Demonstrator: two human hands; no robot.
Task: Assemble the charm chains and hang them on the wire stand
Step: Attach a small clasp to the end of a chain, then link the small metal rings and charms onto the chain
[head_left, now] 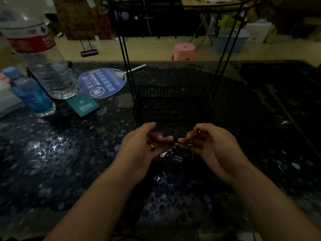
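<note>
1. Dim shot, so some of this is murky. The dark tabletop with a shiny pebble pattern runs out to a far edge just behind the stand; past that edge it's pale floor with a pink plastic stool.
2. The black wire stand with a mesh basket at its base sits dead centre, just beyond the hands. Its thin uprights go up to a top rail near the upper edge of the shot.
3. The left side is crowded: a big clear plastic water bottle with a red label, a small blue bottle in front of it, a teal packet, and a round blue paper fan with a white handle. The right side of the table looks mostly bare, too dark to be sure.
4. Left hand and right hand hang close together above the table, fingertips nearly meeting, both with fingers curled in.
5. The small silvery charm chain is right in the gap between the fingertips and dangles slightly below them. The left fingers pinch one end, the right fingers pinch the other bit, though the exact contact points are hard to make out.
6. There's a gold ring on a left finger.
</note>
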